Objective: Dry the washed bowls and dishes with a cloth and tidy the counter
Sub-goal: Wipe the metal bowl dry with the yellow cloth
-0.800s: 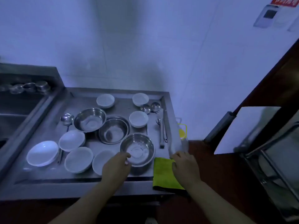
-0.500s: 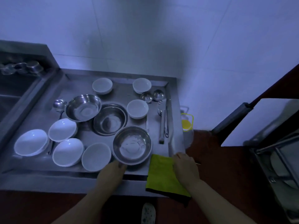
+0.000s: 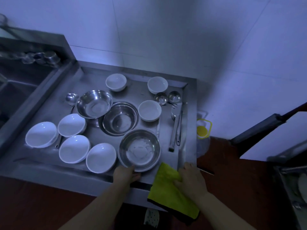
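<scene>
Steel bowl (image 3: 139,149) at counter (image 3: 49,173) front edge: left hand (image 3: 126,173) has slid from inside rim to near rim, fingers clamped on it. Right hand (image 3: 191,178) now bunches green cloth (image 3: 167,195) draped over edge. Lift and first wipe look imminent; other bowls untouched.

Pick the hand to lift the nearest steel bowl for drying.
Left. The left hand is already at the near rim of the round stainless steel bowl, while the right hand is gripping the yellow-green cloth draped over the steel counter's edge.

plastic jug (image 3: 203,135) with yellow cap on floor beside white tiled wall (image 3: 166,30)
</scene>
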